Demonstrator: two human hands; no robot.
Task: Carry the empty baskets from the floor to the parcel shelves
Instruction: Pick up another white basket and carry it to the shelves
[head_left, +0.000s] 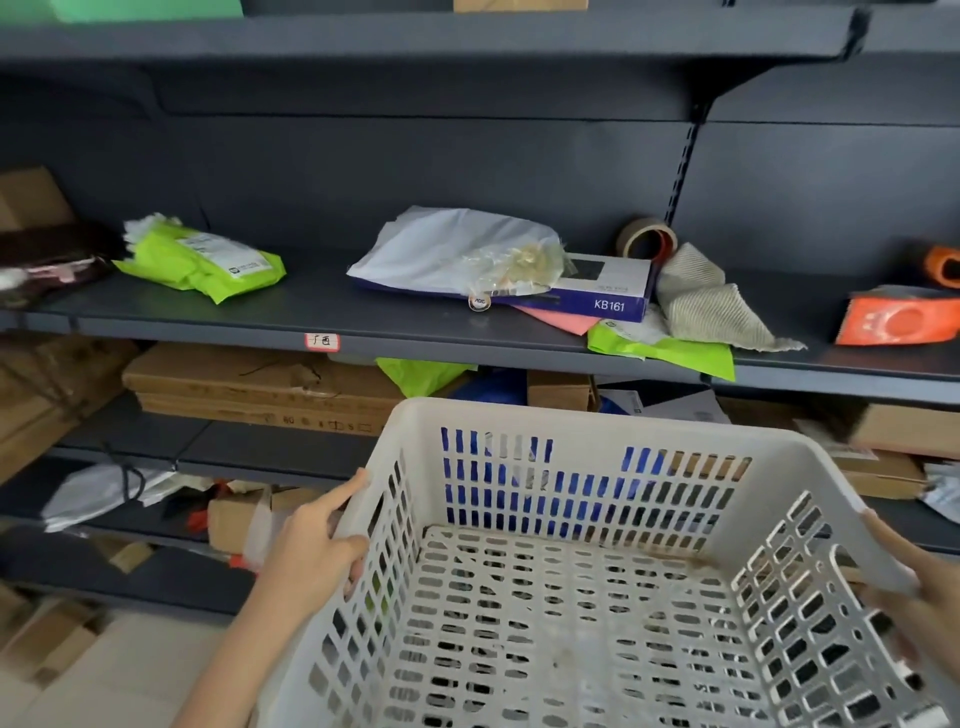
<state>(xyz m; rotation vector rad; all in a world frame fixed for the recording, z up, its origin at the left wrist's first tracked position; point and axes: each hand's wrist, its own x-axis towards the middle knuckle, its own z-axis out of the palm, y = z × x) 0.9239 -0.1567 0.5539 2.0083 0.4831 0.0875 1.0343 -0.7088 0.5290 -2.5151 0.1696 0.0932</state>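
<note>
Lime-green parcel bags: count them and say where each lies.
3. One lies left on the middle shelf, one under the grey cloth at right, one on the shelf below. Others may be hidden.

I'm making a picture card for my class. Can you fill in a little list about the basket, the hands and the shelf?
basket: white plastic basket, empty, held up in front of the shelves
left hand: left hand grips the basket's left rim
right hand: right hand grips the right rim
shelf ahead: grey shelf with a bare gap between parcels
on shelf: green parcel, blue box marked KB161, tape roll
</note>
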